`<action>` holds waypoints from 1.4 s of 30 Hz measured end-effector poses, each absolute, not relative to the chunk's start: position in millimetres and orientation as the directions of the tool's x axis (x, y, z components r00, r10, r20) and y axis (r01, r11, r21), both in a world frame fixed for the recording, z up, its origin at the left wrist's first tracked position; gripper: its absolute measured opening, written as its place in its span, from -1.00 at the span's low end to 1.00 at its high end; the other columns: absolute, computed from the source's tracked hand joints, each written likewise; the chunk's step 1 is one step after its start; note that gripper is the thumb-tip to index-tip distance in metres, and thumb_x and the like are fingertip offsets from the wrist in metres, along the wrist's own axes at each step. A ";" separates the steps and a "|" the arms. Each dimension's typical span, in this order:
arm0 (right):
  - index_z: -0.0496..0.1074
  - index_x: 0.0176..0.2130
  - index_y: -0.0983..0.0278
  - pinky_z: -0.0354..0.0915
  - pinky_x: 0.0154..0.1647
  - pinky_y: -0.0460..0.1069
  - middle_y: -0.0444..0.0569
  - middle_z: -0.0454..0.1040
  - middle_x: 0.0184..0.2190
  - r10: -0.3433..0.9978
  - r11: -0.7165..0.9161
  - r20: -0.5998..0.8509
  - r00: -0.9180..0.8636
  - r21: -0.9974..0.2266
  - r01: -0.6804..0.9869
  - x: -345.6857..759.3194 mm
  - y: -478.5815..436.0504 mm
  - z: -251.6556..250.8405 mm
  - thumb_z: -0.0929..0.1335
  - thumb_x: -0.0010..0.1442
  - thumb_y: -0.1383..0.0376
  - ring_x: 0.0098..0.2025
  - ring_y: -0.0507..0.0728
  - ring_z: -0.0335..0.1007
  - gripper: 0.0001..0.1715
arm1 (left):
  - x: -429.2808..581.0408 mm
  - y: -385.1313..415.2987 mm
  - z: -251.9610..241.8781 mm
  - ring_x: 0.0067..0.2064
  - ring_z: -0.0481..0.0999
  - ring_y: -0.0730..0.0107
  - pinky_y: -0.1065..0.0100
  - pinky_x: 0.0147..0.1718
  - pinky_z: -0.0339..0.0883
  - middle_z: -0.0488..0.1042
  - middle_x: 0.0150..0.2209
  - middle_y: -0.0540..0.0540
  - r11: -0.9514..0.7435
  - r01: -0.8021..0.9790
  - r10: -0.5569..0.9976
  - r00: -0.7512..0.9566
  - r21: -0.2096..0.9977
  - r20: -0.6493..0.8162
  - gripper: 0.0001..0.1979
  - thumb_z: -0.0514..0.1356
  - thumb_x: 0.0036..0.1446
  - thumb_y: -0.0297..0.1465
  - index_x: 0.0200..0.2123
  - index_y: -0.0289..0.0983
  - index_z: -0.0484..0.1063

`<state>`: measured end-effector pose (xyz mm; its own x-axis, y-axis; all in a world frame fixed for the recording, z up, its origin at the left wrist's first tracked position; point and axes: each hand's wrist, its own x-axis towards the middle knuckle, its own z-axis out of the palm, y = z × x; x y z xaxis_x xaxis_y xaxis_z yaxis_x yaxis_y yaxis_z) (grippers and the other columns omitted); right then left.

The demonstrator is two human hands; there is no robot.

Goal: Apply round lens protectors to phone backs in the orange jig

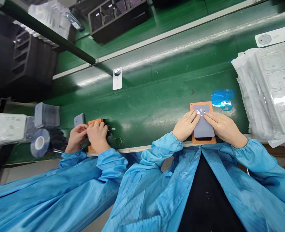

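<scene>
"Panel (203, 127) is where?"

"On orange jig (194, 140), at the near edge of the counter (144, 109); perhaps the jig supports it level."

"How is it held?"

"Left hand (186, 125) and right hand (224, 127) touch it with fingertips from both sides, probably so that it does not slide. Whether they grasp firmly, I cannot tell. Blue film (220, 97) lies just beyond the right hand; trays (278, 83) stack farther right, perhaps within easy reach."

Green worktop (152, 106); small white plate (117, 84), dark round piece (117, 72) at its far end; clear compartmented trays (281, 87) at right; another white plate (278, 36) just beyond; tape roll (39, 143) at left; black divided box (119, 26) past pale rail (157, 38).
</scene>
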<state>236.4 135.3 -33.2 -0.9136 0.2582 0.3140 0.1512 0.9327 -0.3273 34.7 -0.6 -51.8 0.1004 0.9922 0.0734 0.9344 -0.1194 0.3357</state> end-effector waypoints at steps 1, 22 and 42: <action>0.44 0.24 0.36 0.43 0.25 0.28 0.23 0.50 0.20 0.251 0.937 0.290 -0.924 -0.313 0.156 234.3 137.2 -34.8 0.24 0.37 0.47 0.25 0.33 0.46 -0.49 | 34.7 1.4 -51.2 0.48 0.14 -0.06 -0.09 0.39 0.21 0.24 0.39 -0.45 -0.106 0.944 0.994 0.092 0.312 0.059 -0.54 0.02 0.42 -0.48 0.33 -0.37 0.29; 0.19 0.40 0.55 0.18 0.43 0.35 0.36 0.28 0.37 0.251 0.947 0.114 -0.961 -0.236 0.219 248.6 115.0 -35.3 0.25 0.21 0.50 0.40 0.43 0.22 -0.21 | 47.9 -19.0 -40.8 0.49 0.07 -0.24 -0.24 0.41 0.04 0.12 0.44 -0.49 -0.100 0.922 0.994 0.105 0.374 0.007 -0.39 0.13 0.21 -0.52 0.34 -0.42 0.25; 0.61 -0.25 0.10 0.54 -0.05 0.06 -0.14 0.64 -0.26 0.778 -0.194 0.034 -0.627 -0.937 -0.292 236.1 120.6 -21.6 0.63 -0.01 0.20 -0.17 0.13 0.60 -0.70 | 87.4 11.3 -0.7 -0.30 0.60 0.40 0.38 -0.23 0.44 0.64 -0.33 -0.08 -0.251 0.286 0.789 -0.492 0.925 0.367 -0.81 0.39 0.22 -0.26 -0.34 -0.27 0.64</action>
